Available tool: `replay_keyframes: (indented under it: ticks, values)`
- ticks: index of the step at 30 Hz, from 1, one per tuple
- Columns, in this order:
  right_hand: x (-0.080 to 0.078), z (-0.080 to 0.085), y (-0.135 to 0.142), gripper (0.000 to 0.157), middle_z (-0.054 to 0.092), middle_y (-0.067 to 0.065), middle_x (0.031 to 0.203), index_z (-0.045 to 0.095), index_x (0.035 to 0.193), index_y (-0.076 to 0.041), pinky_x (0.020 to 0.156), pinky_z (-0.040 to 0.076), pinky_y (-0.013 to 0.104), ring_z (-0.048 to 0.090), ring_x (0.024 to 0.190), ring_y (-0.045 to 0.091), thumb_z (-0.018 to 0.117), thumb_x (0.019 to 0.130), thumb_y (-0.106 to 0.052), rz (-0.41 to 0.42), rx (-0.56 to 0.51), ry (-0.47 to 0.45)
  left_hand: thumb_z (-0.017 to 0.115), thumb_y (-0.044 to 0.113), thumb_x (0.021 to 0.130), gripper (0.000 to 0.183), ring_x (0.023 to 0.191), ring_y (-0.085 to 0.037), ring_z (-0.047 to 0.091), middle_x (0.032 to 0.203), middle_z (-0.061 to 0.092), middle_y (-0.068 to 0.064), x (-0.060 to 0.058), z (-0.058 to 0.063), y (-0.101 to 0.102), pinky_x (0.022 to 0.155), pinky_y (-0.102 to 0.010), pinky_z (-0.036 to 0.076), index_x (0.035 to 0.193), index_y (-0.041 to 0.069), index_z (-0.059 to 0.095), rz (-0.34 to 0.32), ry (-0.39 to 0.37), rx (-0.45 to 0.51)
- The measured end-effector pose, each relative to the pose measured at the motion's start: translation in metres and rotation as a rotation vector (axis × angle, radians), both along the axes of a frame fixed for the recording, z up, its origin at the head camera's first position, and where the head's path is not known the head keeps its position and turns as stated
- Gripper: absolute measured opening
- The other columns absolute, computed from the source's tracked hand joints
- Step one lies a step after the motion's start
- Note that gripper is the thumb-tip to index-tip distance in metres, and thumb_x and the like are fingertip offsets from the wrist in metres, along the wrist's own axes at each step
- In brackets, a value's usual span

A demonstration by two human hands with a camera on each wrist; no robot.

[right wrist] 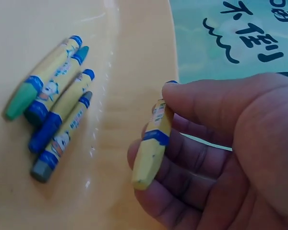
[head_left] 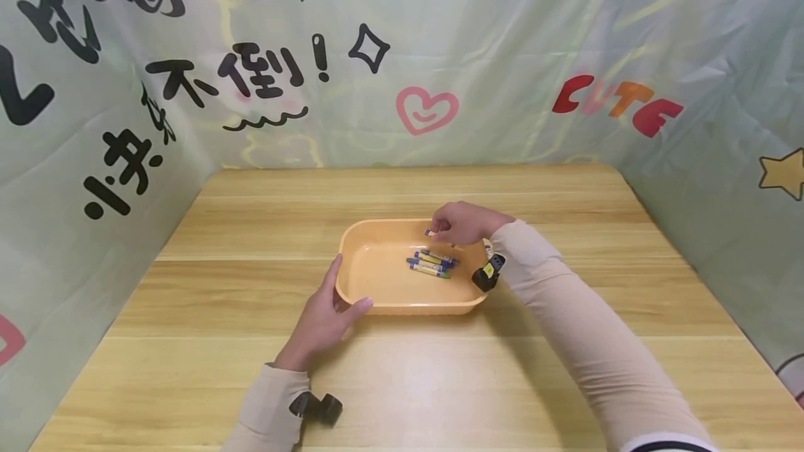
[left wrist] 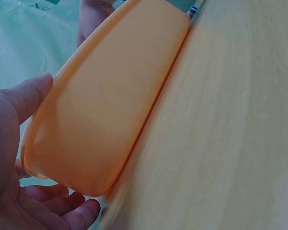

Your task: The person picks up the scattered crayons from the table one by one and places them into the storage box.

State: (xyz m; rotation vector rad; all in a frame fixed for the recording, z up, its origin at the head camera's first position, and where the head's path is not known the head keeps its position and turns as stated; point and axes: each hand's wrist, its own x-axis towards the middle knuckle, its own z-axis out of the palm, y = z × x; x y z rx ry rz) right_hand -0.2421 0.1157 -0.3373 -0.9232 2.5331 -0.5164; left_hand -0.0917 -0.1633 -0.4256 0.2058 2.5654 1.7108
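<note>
An orange plastic tray [head_left: 383,291] stands on the table. My left hand [head_left: 323,319] holds its near left corner, thumb along the front rim and fingers round the left side; in the left wrist view those fingers [left wrist: 79,213] curl at the tray's lower edge. Over the tray's far right part, my right hand [head_left: 463,222] pinches a yellow crayon [right wrist: 152,148] between thumb and fingers. Beside it, several crayons [head_left: 430,267] lie close together on the tray floor. In the right wrist view they include a green crayon [right wrist: 48,79], a blue crayon [right wrist: 62,110] and a grey crayon [right wrist: 62,139].
Just outside the tray's right end is another crayon [head_left: 488,248], partly hidden by the right wrist. The wooden table [head_left: 251,243] reaches out on all sides of the tray. A printed cloth [head_left: 502,33] hangs behind the table and along its sides.
</note>
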Motion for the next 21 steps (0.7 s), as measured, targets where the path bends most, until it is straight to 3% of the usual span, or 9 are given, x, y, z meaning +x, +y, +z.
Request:
replay_keyframes:
  ticks: [6,15,21]
  values:
    - [-0.001,-0.006,-0.012,0.013,0.064,0.003,0.089,0.067,0.097,-0.006,0.071,0.050,0.030,0.058,0.076,0.015,0.062,0.094,-0.017,0.012,0.040,-0.022,0.075,0.030,0.086,0.099,0.126,-0.034,0.050,0.149,0.035,-0.026,0.000,0.000,0.000,0.102,-0.040,0.044,0.156,0.010,0.009,-0.004,0.005,-0.003]
    - [0.002,-0.014,-0.027,0.014,0.063,0.005,0.100,0.066,0.101,-0.008,0.081,0.051,0.033,0.059,0.090,0.018,0.062,0.092,-0.018,0.054,0.099,-0.040,0.075,0.031,0.086,0.099,0.126,-0.034,0.050,0.149,0.035,-0.026,-0.001,0.000,0.000,0.102,-0.040,0.044,0.157,0.011,0.010,0.006,-0.004,-0.015]
    - [0.005,-0.017,-0.034,0.011,0.064,0.004,0.098,0.064,0.098,-0.009,0.079,0.051,0.030,0.060,0.084,0.015,0.066,0.089,-0.016,0.068,0.130,-0.071,0.076,0.031,0.085,0.099,0.126,-0.034,0.050,0.148,0.036,-0.026,-0.001,-0.002,0.000,0.102,-0.041,0.043,0.156,0.011,0.010,0.015,-0.004,-0.028]
